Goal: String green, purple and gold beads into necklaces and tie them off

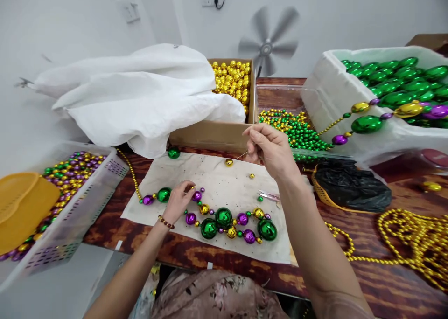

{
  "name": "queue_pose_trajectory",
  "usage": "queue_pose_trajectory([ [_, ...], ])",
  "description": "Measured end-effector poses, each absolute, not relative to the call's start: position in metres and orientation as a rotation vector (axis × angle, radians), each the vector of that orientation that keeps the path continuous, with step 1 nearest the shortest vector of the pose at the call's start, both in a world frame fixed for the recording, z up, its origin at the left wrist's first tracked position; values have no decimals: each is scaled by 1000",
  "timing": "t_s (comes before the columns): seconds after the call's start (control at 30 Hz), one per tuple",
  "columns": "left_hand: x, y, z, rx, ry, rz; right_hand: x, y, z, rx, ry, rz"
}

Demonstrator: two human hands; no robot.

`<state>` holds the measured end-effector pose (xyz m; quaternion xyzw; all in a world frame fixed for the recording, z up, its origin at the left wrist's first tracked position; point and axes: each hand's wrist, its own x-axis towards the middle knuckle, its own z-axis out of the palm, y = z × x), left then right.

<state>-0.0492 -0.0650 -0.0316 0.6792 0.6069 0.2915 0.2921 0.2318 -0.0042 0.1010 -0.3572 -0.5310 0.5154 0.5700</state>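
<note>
My right hand [271,149] is raised above the white cloth [164,172], fingers pinched on a thin thread. That line slants down left to a gold bead [229,162]; whether it is partly a needle is too fine to tell. On the cloth's left, my left hand [179,200] has its fingers closed at a strand of beads, with a bit of gold showing at the fingertips. Large green beads [223,217], purple beads [242,218] and gold beads [204,209] lie in rows beside it. Small scissors [269,196] rest under my right forearm.
A white basket [114,169] of mixed beads stands left. Behind are a carton [210,135] of gold beads under a white sack [140,95], a clear tray [280,93] and a foam box [325,76]. Gold bead chains [413,244] and a black bag [353,183] lie right.
</note>
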Motion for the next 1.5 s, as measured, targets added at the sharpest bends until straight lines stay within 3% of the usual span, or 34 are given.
queue_pose_trajectory([
  [0.7,-50,-52,-35,2074,1817,178,191,3,38,-954,-1039,1489],
  [0.93,-51,-51,-37,2013,1763,365,186,2,30,-993,-1014,1485],
  [1.17,-10,-51,3,2061,1572,1223,163,-7,20,-1078,-1028,1534],
  [1.5,21,-43,11,2031,1648,1297,139,-17,15,-1074,-1013,1504],
])
